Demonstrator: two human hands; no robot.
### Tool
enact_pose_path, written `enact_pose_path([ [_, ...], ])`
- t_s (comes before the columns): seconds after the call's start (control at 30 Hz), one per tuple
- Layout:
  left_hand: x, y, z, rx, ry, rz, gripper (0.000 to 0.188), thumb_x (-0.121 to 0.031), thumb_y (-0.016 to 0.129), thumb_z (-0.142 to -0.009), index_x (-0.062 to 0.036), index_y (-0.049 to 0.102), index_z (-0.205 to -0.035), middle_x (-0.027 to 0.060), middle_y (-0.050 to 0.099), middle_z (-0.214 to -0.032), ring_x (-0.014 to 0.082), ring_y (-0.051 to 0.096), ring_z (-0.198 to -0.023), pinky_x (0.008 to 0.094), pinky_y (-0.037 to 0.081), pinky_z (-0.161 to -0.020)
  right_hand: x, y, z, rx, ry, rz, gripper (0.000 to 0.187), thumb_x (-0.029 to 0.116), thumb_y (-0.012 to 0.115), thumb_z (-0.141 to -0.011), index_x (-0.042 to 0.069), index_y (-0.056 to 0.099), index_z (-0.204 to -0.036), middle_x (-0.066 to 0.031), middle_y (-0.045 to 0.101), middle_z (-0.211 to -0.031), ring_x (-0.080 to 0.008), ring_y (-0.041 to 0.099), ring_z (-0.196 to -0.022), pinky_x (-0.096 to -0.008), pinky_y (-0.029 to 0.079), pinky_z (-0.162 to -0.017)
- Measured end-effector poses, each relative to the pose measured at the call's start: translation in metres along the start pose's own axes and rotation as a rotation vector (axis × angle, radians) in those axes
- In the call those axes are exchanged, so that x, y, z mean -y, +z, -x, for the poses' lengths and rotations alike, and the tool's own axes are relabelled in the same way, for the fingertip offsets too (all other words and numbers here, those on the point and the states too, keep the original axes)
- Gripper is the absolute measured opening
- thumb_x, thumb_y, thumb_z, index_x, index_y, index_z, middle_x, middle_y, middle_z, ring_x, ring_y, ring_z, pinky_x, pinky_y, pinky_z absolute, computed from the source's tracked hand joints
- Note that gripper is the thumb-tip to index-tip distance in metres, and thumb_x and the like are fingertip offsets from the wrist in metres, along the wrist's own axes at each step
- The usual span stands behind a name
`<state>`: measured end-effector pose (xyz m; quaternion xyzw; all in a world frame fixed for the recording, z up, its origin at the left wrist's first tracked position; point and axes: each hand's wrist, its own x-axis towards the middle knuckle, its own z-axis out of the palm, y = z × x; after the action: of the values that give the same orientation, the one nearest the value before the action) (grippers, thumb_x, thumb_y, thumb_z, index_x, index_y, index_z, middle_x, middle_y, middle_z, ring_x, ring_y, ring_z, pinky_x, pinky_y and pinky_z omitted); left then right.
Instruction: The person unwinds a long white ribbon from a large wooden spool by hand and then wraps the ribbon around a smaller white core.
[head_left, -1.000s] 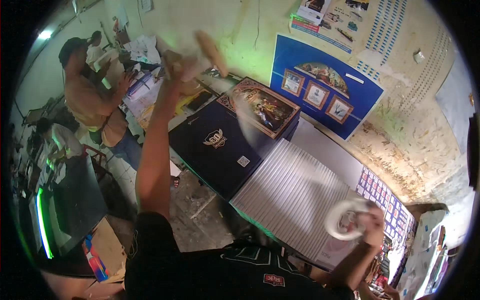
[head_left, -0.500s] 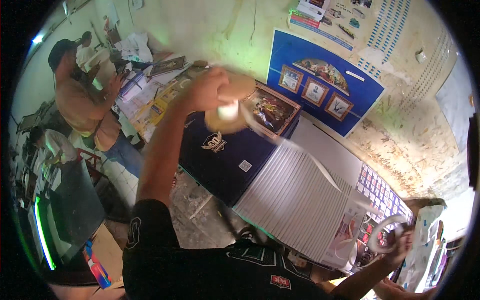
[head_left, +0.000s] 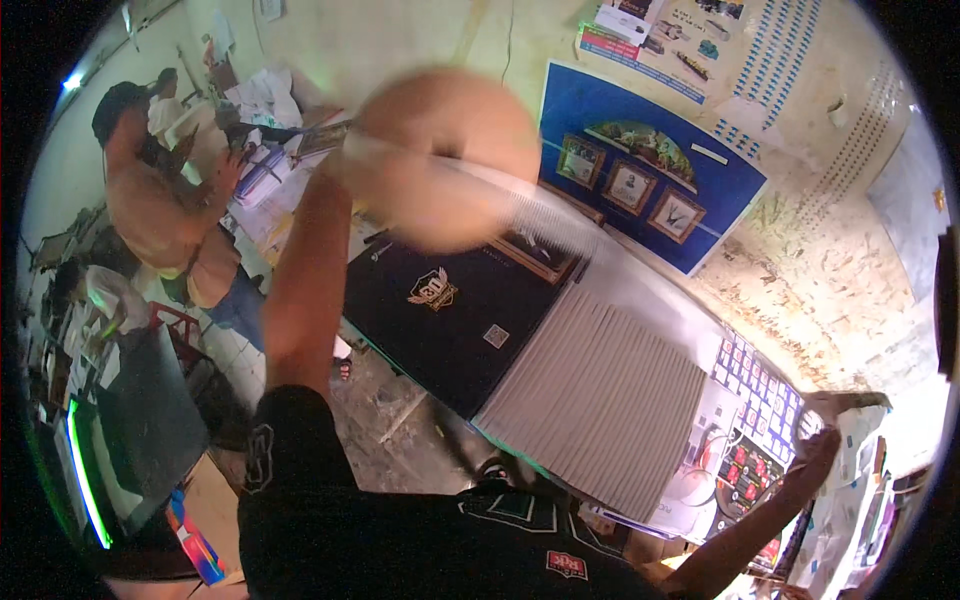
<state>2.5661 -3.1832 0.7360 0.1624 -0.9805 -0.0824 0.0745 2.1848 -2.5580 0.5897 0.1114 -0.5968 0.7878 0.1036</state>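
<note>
A large round tan disc [head_left: 440, 200], smeared by motion and with a dark spot at its middle, is held up over the far left of the table by my left hand [head_left: 343, 165]. Most of that hand's fingers are hidden behind the disc. A pale, blurred strip [head_left: 560, 215] stretches from the disc toward the right. At the table's right end, my right hand [head_left: 822, 445] is closed on a small white ring-shaped roll [head_left: 808, 424]. Below the disc lie a dark navy printed panel [head_left: 430, 340] and a stack of pale, ridged strips [head_left: 600, 400].
A framed picture [head_left: 545, 255] lies at the panel's far edge. A blue poster [head_left: 650, 165] leans on the wall. Two people [head_left: 150, 200] are at the left, beyond a dark board [head_left: 140, 400]. Printed sheets [head_left: 755, 460] cover the table's right end.
My left hand has swung the tan disc up, so its broad face now shows. My right hand has moved farther away with the white roll. The pale strip has shifted upward.
</note>
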Motion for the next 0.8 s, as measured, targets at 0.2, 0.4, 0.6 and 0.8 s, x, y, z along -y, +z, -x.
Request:
enact_pose_path([
  [0.2,0.048,0.032,-0.024,-0.827,-0.363,-0.591,0.046,-0.031,0.075,-0.074,-0.0041,0.065,-0.109,0.0158,0.063,-0.115,0.0303,0.057,-0.110,0.0396,0.044,-0.094,0.005,0.011,0.021,0.056,-0.001,-0.085,0.017,0.028,0.060,-0.093,0.012,0.055,-0.090,0.0015,0.048,-0.076,-0.0072,0.046,-0.068,-0.0236,0.038,-0.058],
  [0.4,0.075,0.044,-0.030,-0.115,-0.076,0.891,0.044,-0.036,0.064,-0.085,-0.0014,0.061,-0.112,0.0141,0.064,-0.110,0.0272,0.063,-0.091,0.0401,0.048,-0.084,-0.042,-0.045,0.002,0.098,0.006,0.371,0.022,0.024,0.052,-0.098,0.006,0.061,-0.107,-0.0020,0.056,-0.085,-0.0085,0.049,-0.069,-0.0250,0.040,-0.058],
  [0.6,-0.005,0.117,-0.074,-0.499,-0.217,-0.359,0.060,-0.019,0.076,-0.069,-0.0059,0.053,-0.122,0.0176,0.050,-0.127,0.0353,0.049,-0.118,0.0465,0.041,-0.099,0.008,-0.006,0.037,0.391,0.138,-0.019,0.016,0.018,0.053,-0.097,0.005,0.053,-0.107,0.0013,0.053,-0.078,-0.0053,0.047,-0.060,-0.0197,0.038,-0.052],
  [0.8,-0.011,0.123,-0.071,-0.287,-0.120,-0.158,0.081,-0.034,0.080,-0.068,-0.0072,0.042,-0.134,0.0183,0.034,-0.143,0.0358,0.025,-0.139,0.0568,0.020,-0.112,0.060,0.093,0.090,0.485,0.279,0.013,0.019,0.024,0.055,-0.096,0.006,0.056,-0.102,0.0003,0.055,-0.078,-0.0038,0.049,-0.058,-0.0173,0.039,-0.049],
])
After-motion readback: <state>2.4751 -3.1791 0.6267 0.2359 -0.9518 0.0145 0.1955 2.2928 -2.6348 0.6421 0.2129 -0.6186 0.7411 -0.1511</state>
